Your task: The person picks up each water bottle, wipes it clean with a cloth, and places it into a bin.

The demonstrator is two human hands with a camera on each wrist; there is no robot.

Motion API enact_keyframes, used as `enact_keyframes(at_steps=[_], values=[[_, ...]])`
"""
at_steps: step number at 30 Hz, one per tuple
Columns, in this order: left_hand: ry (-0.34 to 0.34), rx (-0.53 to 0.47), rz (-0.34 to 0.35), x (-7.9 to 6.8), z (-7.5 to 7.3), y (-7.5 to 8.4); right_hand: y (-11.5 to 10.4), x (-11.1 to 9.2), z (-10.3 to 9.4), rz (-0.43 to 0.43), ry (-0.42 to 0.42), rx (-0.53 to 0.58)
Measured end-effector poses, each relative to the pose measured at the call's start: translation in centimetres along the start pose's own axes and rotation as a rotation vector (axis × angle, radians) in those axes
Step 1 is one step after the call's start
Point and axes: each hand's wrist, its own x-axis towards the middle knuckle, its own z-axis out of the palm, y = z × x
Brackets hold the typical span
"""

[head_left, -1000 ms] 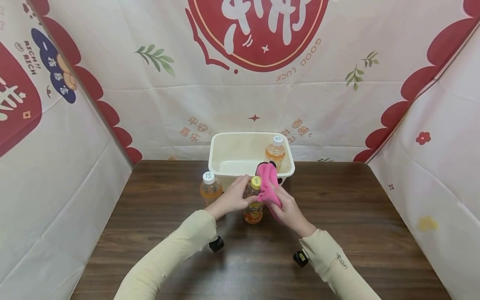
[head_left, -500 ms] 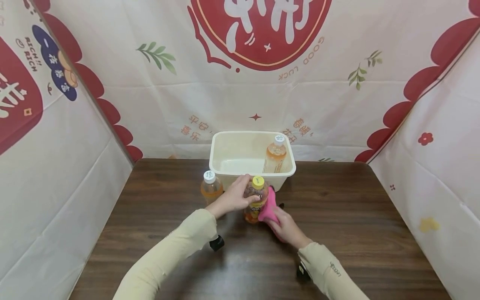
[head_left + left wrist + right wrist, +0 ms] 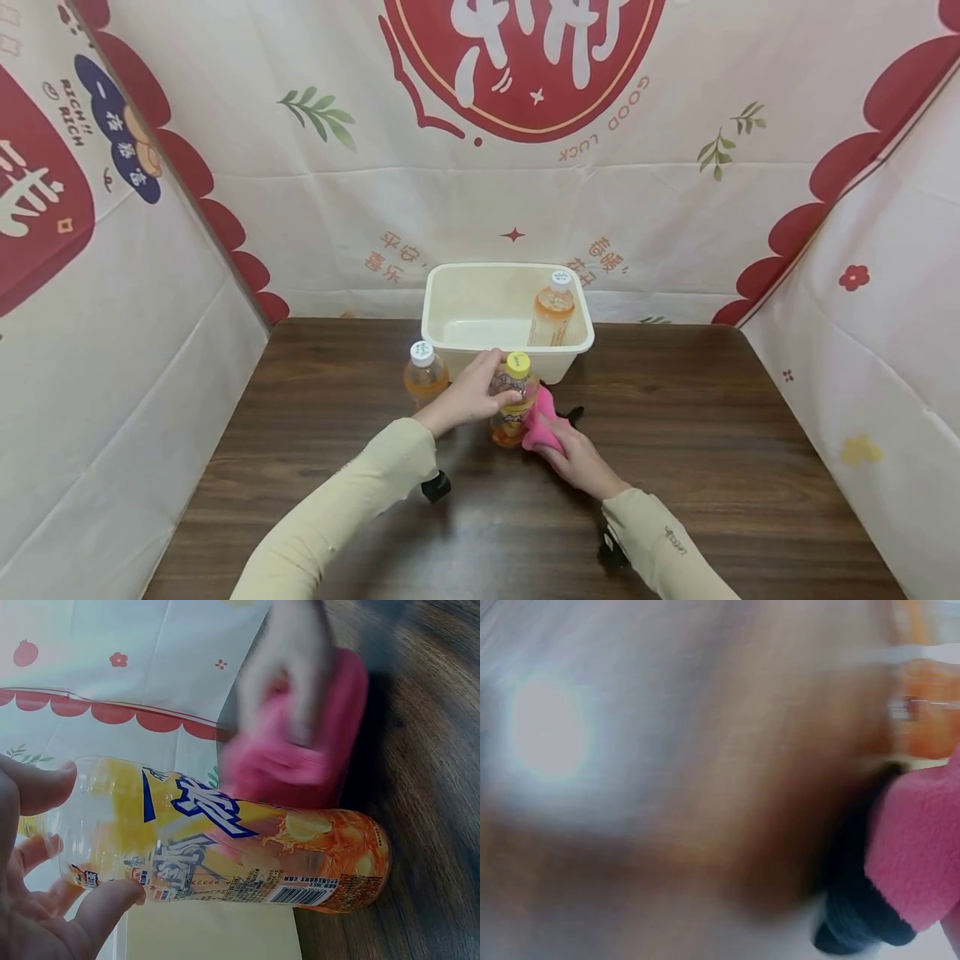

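Observation:
A drink bottle with a yellow cap [image 3: 510, 427] stands upright on the table in the head view. My left hand [image 3: 467, 398] grips it round its upper part, and the left wrist view shows thumb and fingers about the clear neck end of the bottle [image 3: 247, 840]. Bunched in my right hand [image 3: 581, 467] is a pink cloth [image 3: 542, 421], held against the bottle's right side, low down. Blur covers the right hand [image 3: 289, 667] in the left wrist view. In the right wrist view the fluffy pink cloth [image 3: 919, 847] has a black edge.
Behind the hands stands a cream plastic bin [image 3: 457, 275] with a white-capped bottle of orange drink [image 3: 552, 315] in it. Another white-capped bottle [image 3: 424, 379] stands left of the left hand. Printed fabric walls [image 3: 510, 200] enclose the wooden table [image 3: 337, 475] at back and sides.
The right hand has brought the pink cloth from the bottle's upper right side down to its lower right side. My left hand keeps its hold on the bottle.

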Motion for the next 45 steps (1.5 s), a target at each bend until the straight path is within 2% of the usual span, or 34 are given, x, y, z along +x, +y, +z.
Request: enact_keyframes(at_steps=[5, 9, 14, 20, 24, 28, 35, 41, 45], values=[[0.008, 0.0, 0.003, -0.1, -0.1, -0.1, -2.1, 2.1, -3.4, -0.061, 0.086, -0.006], [0.0, -0.007, 0.007, -0.1, 0.0, 0.0, -3.6, 4.1, -5.9, -0.142, 0.117, -0.043], [-0.011, -0.014, 0.01, 0.0, 0.1, 0.2, -5.0, 5.8, -7.0, -0.178, 0.133, -0.007], [-0.014, -0.011, 0.028, 0.1, 0.1, 0.0, -5.1, 6.0, -5.7, -0.206, 0.228, 0.03], [0.004, 0.001, 0.044, 0.3, 0.1, 0.0, -4.2, 5.3, -4.7, -0.211, 0.264, 0.002], [0.008, 0.006, 0.03, 0.2, 0.1, 0.0, -2.9, 4.2, -3.7, -0.209, 0.281, -0.014], [0.002, -0.006, 0.014, 0.1, 0.2, -0.1, -1.6, 1.9, -1.3, -0.102, 0.185, 0.04], [0.01, -0.008, 0.024, 0.1, 0.1, -0.2, -0.4, 0.0, 0.8, -0.054, 0.022, -0.073], [-0.003, -0.016, 0.02, 0.2, 0.2, -0.2, 0.2, -0.9, 1.3, -0.031, -0.025, -0.122]])
